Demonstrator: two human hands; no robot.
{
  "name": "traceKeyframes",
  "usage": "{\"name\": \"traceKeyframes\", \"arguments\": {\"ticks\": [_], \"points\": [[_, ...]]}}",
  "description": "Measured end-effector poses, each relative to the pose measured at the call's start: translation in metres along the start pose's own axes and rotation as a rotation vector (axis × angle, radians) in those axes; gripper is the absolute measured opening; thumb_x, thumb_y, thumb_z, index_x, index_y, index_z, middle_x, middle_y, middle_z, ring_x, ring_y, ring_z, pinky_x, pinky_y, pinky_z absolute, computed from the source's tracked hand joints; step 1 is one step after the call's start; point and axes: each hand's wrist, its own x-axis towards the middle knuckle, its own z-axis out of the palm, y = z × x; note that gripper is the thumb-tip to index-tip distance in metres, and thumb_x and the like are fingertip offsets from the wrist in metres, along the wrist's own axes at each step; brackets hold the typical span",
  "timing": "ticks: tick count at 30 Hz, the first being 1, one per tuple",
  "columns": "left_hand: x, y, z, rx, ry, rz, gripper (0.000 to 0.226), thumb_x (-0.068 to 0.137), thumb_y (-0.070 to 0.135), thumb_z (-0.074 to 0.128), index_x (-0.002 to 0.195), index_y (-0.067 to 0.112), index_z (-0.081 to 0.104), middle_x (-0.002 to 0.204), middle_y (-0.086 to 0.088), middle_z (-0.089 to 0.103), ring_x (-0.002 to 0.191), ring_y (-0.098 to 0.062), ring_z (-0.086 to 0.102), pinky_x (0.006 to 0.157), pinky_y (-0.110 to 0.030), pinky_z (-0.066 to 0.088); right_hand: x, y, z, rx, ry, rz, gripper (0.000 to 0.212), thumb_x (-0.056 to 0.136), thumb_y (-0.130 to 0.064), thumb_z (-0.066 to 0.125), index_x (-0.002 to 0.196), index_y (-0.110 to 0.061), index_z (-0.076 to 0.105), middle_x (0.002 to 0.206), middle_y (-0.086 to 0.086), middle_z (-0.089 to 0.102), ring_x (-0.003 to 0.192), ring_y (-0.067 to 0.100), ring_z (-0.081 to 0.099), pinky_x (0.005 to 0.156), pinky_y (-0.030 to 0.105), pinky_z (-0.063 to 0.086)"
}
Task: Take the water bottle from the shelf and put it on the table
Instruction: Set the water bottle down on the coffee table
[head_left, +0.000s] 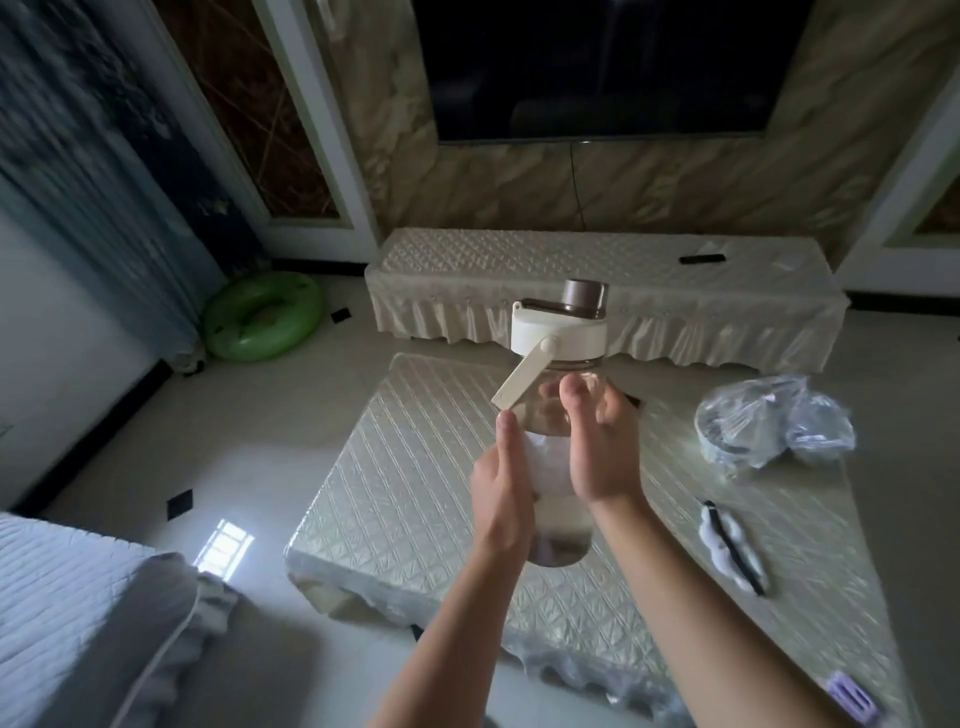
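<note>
bottle (558, 415) upright, long axis vertical, clamped between both palms | left hand (501, 488) + right hand (605, 452) fingers (571, 387) wrapped on its sides | desk (415, 493) directly below fingers | both hands equally near | next, I'd guess: straight down

Clear water bottle (558, 405) with cream lid and brown cap, upright, over the quilted table (415, 493).
</note>
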Motion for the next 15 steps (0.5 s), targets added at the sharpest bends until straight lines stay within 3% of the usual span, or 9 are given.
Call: {"name": "traceKeyframes", "arguments": {"ticks": [3, 5, 7, 10, 12, 15], "points": [[0.025, -0.013, -0.023, 0.031, -0.043, -0.010, 0.086, 0.077, 0.083, 0.030, 0.077, 0.007, 0.072, 0.067, -0.004, 0.069, 0.064, -0.017, 0.065, 0.057, -0.033, 0.052, 0.000, 0.010, 0.026, -0.021, 0.041, 0.003, 0.055, 0.084, -0.057, 0.052, 0.095, -0.005, 0.069, 0.091, 0.011, 0.076, 0.088, 0.028, 0.071, 0.078, 0.030, 0.053], [0.043, -0.021, -0.039, 0.059, -0.083, 0.002, 0.080, 0.078, 0.084, 0.029, 0.073, 0.017, 0.073, 0.066, -0.002, 0.071, 0.063, -0.013, 0.066, 0.057, -0.029, 0.052, -0.001, 0.018, 0.044, -0.031, 0.088, 0.004, 0.055, 0.084, -0.054, 0.051, 0.095, -0.004, 0.069, 0.091, 0.011, 0.076, 0.088, 0.024, 0.071, 0.077, 0.021, 0.052], [0.057, -0.025, -0.053, 0.069, -0.127, 0.000, 0.072, 0.079, 0.083, 0.029, 0.072, 0.029, 0.076, 0.073, -0.004, 0.077, 0.070, -0.018, 0.073, 0.065, -0.035, 0.059, -0.003, 0.025, 0.061, -0.043, 0.119, 0.000, 0.053, 0.083, -0.050, 0.051, 0.093, -0.001, 0.068, 0.090, 0.015, 0.075, 0.085, 0.025, 0.068, 0.073, 0.016, 0.049], [0.074, -0.033, -0.074, 0.043, -0.180, -0.010, 0.076, 0.082, 0.081, 0.030, 0.082, 0.020, 0.076, 0.087, -0.018, 0.078, 0.091, -0.036, 0.074, 0.081, -0.055, 0.058, -0.008, 0.033, 0.085, -0.063, 0.142, 0.020, 0.055, 0.082, -0.050, 0.050, 0.094, 0.000, 0.069, 0.091, 0.017, 0.074, 0.085, 0.028, 0.067, 0.070, 0.017, 0.049], [0.085, -0.040, -0.084, 0.038, -0.185, -0.026, 0.084, 0.080, 0.082, 0.031, 0.085, 0.010, 0.075, 0.089, -0.022, 0.076, 0.094, -0.040, 0.072, 0.084, -0.058, 0.056, -0.009, 0.041, 0.097, -0.065, 0.148, 0.047, 0.056, 0.081, -0.052, 0.050, 0.097, -0.002, 0.069, 0.090, 0.011, 0.076, 0.083, 0.022, 0.070, 0.070, 0.017, 0.050], [0.103, -0.053, -0.094, 0.024, -0.214, -0.023, 0.083, 0.082, 0.082, 0.033, 0.083, 0.009, 0.073, 0.092, -0.024, 0.075, 0.096, -0.041, 0.071, 0.085, -0.058, 0.054, -0.007, 0.056, 0.109, -0.058, 0.152, 0.078, 0.057, 0.081, -0.055, 0.052, 0.101, -0.004, 0.069, 0.091, 0.004, 0.076, 0.084, 0.013, 0.073, 0.075, 0.020, 0.054]]}}
